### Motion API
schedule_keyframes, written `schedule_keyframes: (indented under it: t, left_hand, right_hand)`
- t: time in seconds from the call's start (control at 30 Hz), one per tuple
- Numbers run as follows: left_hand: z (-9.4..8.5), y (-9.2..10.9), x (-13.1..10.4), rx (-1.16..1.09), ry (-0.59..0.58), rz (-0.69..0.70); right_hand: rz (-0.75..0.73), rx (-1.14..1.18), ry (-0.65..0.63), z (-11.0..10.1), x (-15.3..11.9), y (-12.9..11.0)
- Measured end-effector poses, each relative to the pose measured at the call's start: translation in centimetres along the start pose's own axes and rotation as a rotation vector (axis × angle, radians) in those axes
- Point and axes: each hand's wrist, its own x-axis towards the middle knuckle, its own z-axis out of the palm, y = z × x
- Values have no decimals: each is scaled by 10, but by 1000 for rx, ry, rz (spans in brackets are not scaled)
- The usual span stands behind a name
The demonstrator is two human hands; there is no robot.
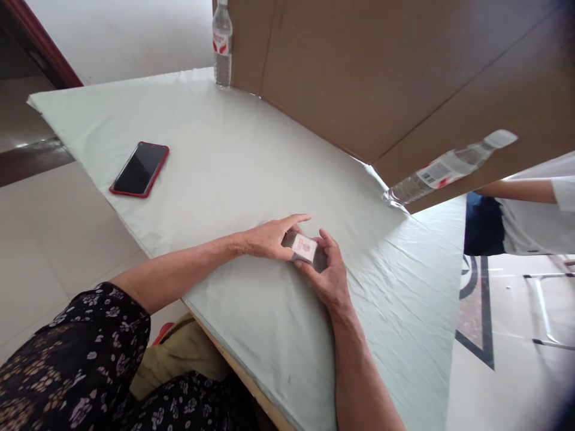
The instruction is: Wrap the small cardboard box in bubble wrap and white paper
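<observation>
A small dark box with a white top label and red print [305, 246] is between my hands, over the pale table cover. My left hand [271, 239] holds its left side, the thumb near the front edge and the index finger stretched out past the far edge. From the right, my right hand [331, 276] grips the box with curved fingers and thumb. The box's underside and part of its sides are hidden by my fingers. Whether the box touches the cloth, I cannot tell.
A phone in a red case [140, 169] lies at the left. A folded brown cardboard panel [323, 72] stands along the far side, with one upright water bottle [222, 48] and another bottle [444, 172] against it. At the right is another person's arm [521, 190].
</observation>
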Motion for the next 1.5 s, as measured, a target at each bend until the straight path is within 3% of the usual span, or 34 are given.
schedule_keyframes:
  t: [0.17, 0.37, 0.6, 0.87, 0.97, 1.07, 1.2, 1.3, 1.5]
  left_hand:
    - [2, -3, 2, 36, 33, 66]
    - [-1, -7, 3, 0, 10, -19]
    - [-1, -2, -1, -43, 49, -57]
    - [3, 1, 0, 34, 179, 214]
    - [4, 0, 0, 104, 174, 253]
    - [3, 0, 0, 61, 137, 230]
    - [0, -2, 1, -40, 180, 147]
    - [-2, -5, 1, 38, 162, 86]
    - [0, -13, 3, 233, 14, 67]
  right_hand:
    - [1, -34, 151, 6, -7, -8]
    - [-5, 0, 44, 6, -5, -2]
    - [-14, 20, 24, 6, -4, 1]
    - [6, 28, 30, 5, -4, 2]
    - [-2, 6, 33, 5, -4, 1]
    - [-12, -5, 28, 4, -3, 0]
    - [6, 12, 15, 2, -3, -2]
    - [54, 5, 9, 1, -3, -3]
    - [129, -24, 16, 2, -4, -2]
